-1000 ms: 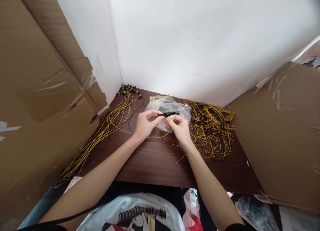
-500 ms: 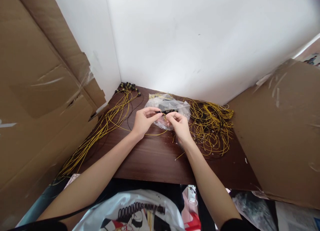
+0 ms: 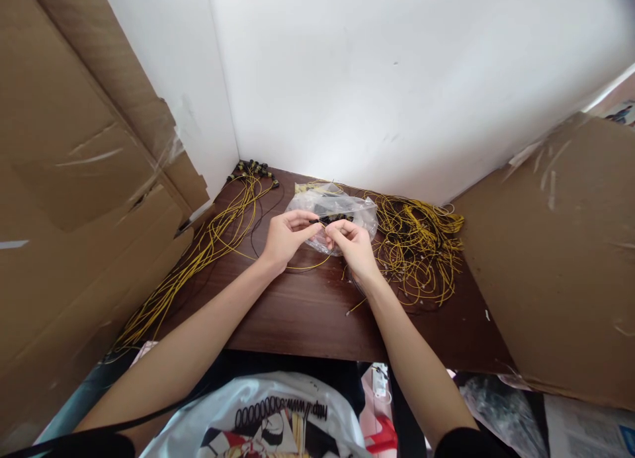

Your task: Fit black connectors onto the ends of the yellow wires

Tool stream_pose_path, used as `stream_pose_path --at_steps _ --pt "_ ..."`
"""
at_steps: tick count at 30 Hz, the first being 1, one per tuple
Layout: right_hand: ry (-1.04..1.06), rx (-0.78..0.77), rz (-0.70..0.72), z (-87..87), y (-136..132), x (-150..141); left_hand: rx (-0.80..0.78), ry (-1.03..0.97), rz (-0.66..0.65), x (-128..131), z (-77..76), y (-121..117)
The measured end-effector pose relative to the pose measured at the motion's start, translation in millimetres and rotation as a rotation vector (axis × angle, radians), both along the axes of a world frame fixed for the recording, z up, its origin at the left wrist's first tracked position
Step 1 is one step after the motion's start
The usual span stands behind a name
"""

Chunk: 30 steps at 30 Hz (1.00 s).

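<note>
My left hand [image 3: 288, 238] is closed in a pinch on a small black connector [image 3: 314, 221], which sits mostly between thumb and fingertips. Close beside it, my right hand [image 3: 353, 245] pinches a thin yellow wire [image 3: 324, 225] near the connector; whether the wire is inside it I cannot tell. Behind both hands lies a clear plastic bag [image 3: 366, 214] with several small black pieces [image 3: 342, 218] in it. A yellow wire [image 3: 307, 268] curves over the table below the hands.
On the brown table [image 3: 297, 319], a tangle of yellow wires [image 3: 421, 246] lies at right. Yellow wires [image 3: 218, 236] with black ends [image 3: 254, 169] run along the left. Cardboard sheets [image 3: 555, 259] stand at the sides, before a white wall [image 3: 347, 81].
My right hand has shifted slightly left, and its fingertips are closer to those of my left hand. The left hand keeps its pinch on the connector.
</note>
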State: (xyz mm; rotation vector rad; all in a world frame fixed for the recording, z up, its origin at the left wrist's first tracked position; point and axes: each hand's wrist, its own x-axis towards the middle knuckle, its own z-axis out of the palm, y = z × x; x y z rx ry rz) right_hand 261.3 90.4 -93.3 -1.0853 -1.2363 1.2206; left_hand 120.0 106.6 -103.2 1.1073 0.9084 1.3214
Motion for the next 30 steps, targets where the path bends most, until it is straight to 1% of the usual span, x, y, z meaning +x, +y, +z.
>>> stream_pose_path --at_steps 6,10,16,24,30 --pt "0.051 -0.034 0.020 0.5 -1.1 -1.6 -0.010 -0.013 0.051 1.3 2.2 -1.1" --pt "0.045 -0.033 0.014 0.5 -1.0 -1.7 0.006 -0.022 0.099 1.8 2.9 -1.0" --pt "0.045 -0.041 0.020 -0.3 -0.5 -1.0 0.035 0.020 0.118 2.2 3.2 -1.0" --pt "0.020 -0.024 0.026 -0.6 -1.0 -0.9 0.091 0.082 0.122 3.0 -0.8 -0.1" --pt "-0.008 -0.013 0.003 -1.2 -0.1 -0.6 0.127 0.141 0.181 2.3 -4.3 1.7"
